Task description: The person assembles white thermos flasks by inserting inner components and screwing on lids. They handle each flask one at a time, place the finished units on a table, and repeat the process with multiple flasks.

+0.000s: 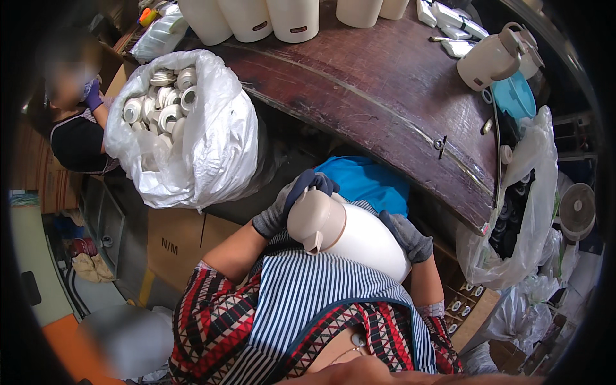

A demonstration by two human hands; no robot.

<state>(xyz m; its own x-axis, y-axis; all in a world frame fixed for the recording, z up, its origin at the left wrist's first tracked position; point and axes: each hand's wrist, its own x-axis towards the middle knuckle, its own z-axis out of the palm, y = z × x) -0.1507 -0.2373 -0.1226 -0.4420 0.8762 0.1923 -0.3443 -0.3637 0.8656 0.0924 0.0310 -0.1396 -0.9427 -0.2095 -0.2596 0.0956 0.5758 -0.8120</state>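
Note:
Across my lap lies a thermos jug (372, 240) on its side, with a white body and a beige collar with a spout (314, 242). My left hand (292, 200), in a grey and dark glove, is closed around the collar end, its fingers partly hidden behind it. At the other end, my gloved right hand (409, 236) grips the jug near its base. A striped apron (321, 285) lies under the jug, and blue cloth (369, 183) shows just beyond it.
A dark red table (385, 96) curves ahead, bearing white jug bodies (292, 19) and finished beige jugs (487, 61). At left stands a white sack (221, 128) of round beige parts (170, 115). A co-worker (74, 135) is beyond it. A plastic bag (481, 256) hangs at right.

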